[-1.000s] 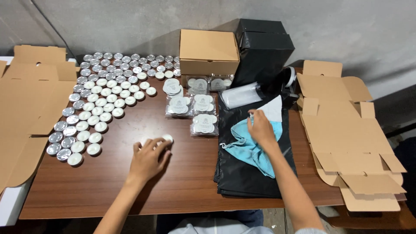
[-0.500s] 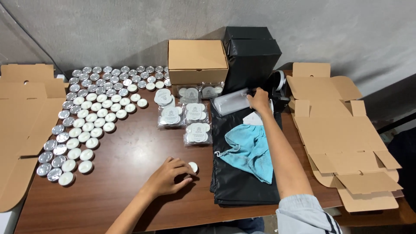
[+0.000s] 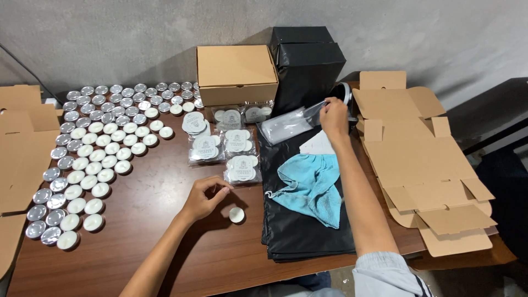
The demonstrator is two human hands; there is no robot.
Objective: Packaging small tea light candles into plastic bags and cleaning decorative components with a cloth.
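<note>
A clear plastic bag (image 3: 289, 124) is pinched at its end in the grip of the right hand (image 3: 334, 114), beside the black box (image 3: 307, 63). The left hand (image 3: 202, 198) is loosely curled and holds nothing; a single tealight (image 3: 237, 214) lies just beside it. Sealed packets of tealights (image 3: 237, 155) are laid before a closed cardboard box (image 3: 236, 74). Loose tealights (image 3: 93, 143) are spread over the brown wooden counter (image 3: 165, 247), under a grey wall.

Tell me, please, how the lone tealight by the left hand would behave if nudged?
The tealight looks small and thin-cupped, so probably light. It sits flat and squat on smooth wood, so it would likely slide, not tip. Set on edge, its round shape might roll.
</note>
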